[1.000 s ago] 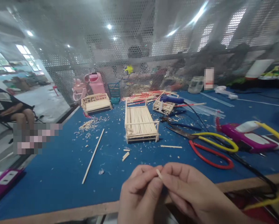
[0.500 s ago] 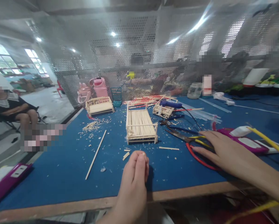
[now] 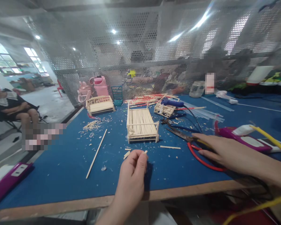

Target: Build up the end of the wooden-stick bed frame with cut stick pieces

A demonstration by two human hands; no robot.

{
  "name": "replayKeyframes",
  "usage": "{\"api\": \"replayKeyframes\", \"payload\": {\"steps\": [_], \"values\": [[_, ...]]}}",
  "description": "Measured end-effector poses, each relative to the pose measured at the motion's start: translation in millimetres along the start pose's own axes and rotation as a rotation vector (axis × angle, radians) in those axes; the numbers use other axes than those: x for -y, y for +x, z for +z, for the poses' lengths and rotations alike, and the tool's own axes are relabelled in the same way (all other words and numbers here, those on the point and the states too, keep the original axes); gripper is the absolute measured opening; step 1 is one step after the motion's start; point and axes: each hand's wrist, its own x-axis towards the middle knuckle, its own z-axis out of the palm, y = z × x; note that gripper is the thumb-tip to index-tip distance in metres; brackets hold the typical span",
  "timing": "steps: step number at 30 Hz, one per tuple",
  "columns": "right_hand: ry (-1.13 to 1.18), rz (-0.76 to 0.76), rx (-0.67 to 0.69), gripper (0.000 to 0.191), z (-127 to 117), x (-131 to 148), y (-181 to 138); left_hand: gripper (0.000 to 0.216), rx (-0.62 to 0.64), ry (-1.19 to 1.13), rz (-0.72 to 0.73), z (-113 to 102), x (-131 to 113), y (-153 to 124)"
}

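Observation:
Close to the table's front edge, my left hand [image 3: 133, 170] is closed in a pinch, with the pale tip of a short piece of wooden stick [image 3: 145, 152] poking out between thumb and finger. My right hand [image 3: 217, 151] lies over a pair of cutters [image 3: 202, 160] with red and yellow handles, fingers stretched and thumb apart. Its palm side is hidden. Beyond my left hand stands a small bed-like frame [image 3: 141, 123] built of wooden sticks. Short stick offcuts [image 3: 126, 154] lie beside my left hand, and another short stick [image 3: 170, 147] is to its right.
A long stick [image 3: 96, 154] lies at left. Further back are a stick bench [image 3: 100, 104], a smaller stick frame [image 3: 164, 109], a blue glue gun [image 3: 172, 102] and blue-handled pliers [image 3: 181, 127]. Purple power strips [image 3: 11, 184] flank both sides. A person [image 3: 13, 104] sits at far left.
My left hand has turned slightly and shifted left, so the stick tip shows more. My right hand has slid left and lower over the cutters' handles.

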Motion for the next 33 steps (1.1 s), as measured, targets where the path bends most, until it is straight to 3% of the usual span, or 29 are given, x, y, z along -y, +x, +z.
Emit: {"api": "replayKeyframes", "payload": {"steps": [3, 7, 11, 15, 18, 29, 33], "values": [[0.069, 0.158, -0.014, 0.045, -11.5, 0.6, -8.8, 0.031, -0.019, -0.028, 0.015, -1.6, 1.2, -1.6], [0.250, 0.263, -0.034, 0.030, -27.5, 12.5, -27.2, 0.032, -0.008, -0.070, 0.026, 1.7, -0.1, -4.5], [0.460, 0.175, -0.040, 0.030, -26.5, 53.4, -38.8, 0.037, 0.007, -0.181, 0.000, 14.4, -5.4, -5.5], [0.440, 0.065, 0.070, 0.036, -27.8, 103.8, -34.7, 0.036, -0.006, -0.312, -0.034, 25.0, -10.5, -6.2], [0.425, 0.047, 0.164, 0.043, -31.3, 123.9, -27.0, 0.034, -0.013, -0.345, 0.001, 26.8, -10.3, -7.8], [0.550, 0.062, 0.221, 0.053, -24.7, 130.1, -20.7, 0.011, -0.071, -0.203, 0.295, 25.2, -3.3, -9.6], [0.638, 0.075, 0.258, 0.057, -24.1, 130.1, -21.0, 0.014, -0.037, -0.191, 0.341, 24.0, -5.3, -10.7]]}}
